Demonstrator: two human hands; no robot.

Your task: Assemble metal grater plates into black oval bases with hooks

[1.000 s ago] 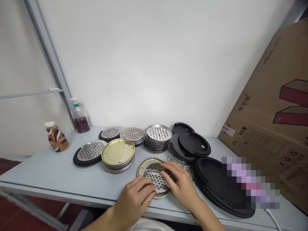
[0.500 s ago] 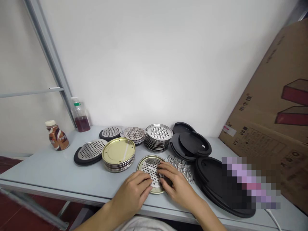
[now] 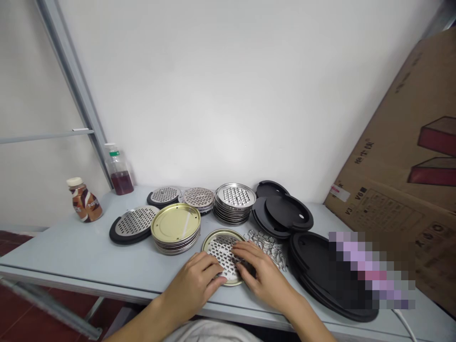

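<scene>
A round perforated grater disc (image 3: 221, 251) lies in a shallow gold-coloured metal lid (image 3: 207, 240) near the table's front. My left hand (image 3: 195, 280) holds the disc's near left side, thumb stretched along it and fingers bent. From the right, my right hand (image 3: 261, 270) curves its fingers over the disc, its thumb at the near right edge. That side of the disc is partly hidden by the hand. Beyond the right fingers lies a pile of small metal clips or rings (image 3: 268, 244), too small to name surely. A stack of gold lids (image 3: 174, 223) stands to the left.
Behind are a stack of graters (image 3: 235, 197) and patterned discs (image 3: 198, 197). Black round bases (image 3: 327, 270) lie at right, before a cardboard box (image 3: 384, 190). Black-rimmed graters (image 3: 133, 223), a brown bottle (image 3: 85, 202) and a bottle of dark liquid (image 3: 121, 178) stand left.
The lid with the grater disc has shifted very slightly left and away from me. My left hand has moved a little left, and the right hand keeps nearly the same place.
</scene>
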